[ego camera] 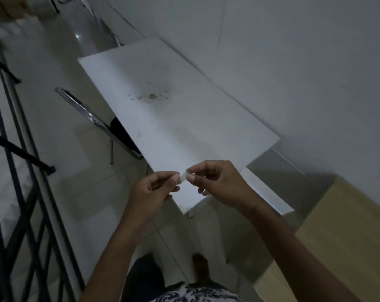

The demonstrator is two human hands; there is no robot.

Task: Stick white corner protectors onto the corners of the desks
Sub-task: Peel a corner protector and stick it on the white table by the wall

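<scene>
At lower centre of frame, left hand and right hand fingers pinched small white corner protector above white rectangular worktop corner.

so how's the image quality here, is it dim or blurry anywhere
Head view: dim overall, the white desk reads grey; wide-angle bend tilts the walls and floor lines; a bright glint on the chrome chair frame; the small white corner protector pinched between the left hand and right hand is soft and hard to make out.
</scene>
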